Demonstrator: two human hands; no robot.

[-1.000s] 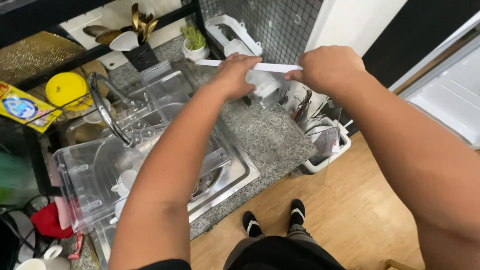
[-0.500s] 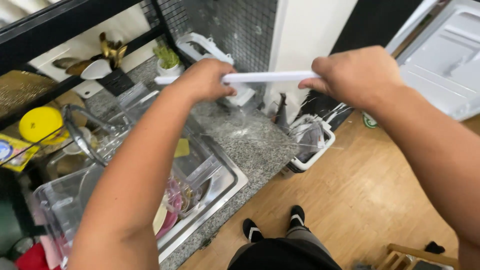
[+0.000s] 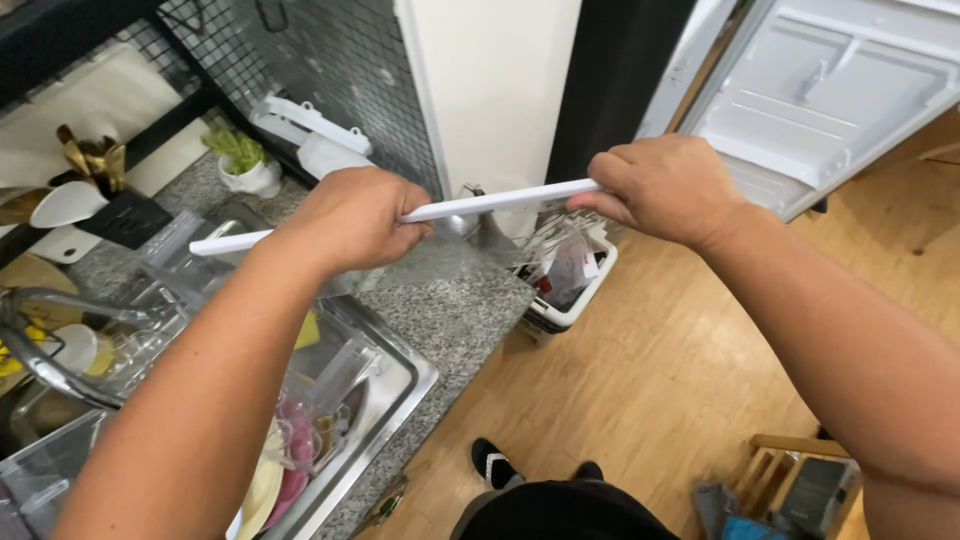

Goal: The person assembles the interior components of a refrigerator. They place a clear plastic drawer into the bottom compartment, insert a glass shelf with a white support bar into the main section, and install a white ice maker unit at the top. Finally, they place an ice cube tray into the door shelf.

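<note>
Both my hands grip a flat panel with a white rim [image 3: 480, 203], seen edge-on and held level in front of me. My left hand [image 3: 355, 218] closes on its left part above the granite counter [image 3: 455, 310]. My right hand [image 3: 665, 188] closes on its right end, over a white bin [image 3: 565, 275]. The panel's middle looks clear, like glass. An open white fridge door [image 3: 840, 95] stands just beyond my right hand.
A steel sink [image 3: 330, 400] at lower left holds clear plastic bins and coloured dishes, with a curved tap [image 3: 50, 355] over it. A small potted plant [image 3: 245, 160] sits at the counter's back. Wooden floor lies to the right, with a wooden stool [image 3: 800, 480] at the bottom right.
My view and both hands have swung right with the panel, from above the sink toward the white bin and the open fridge door. Both grips stay the same.
</note>
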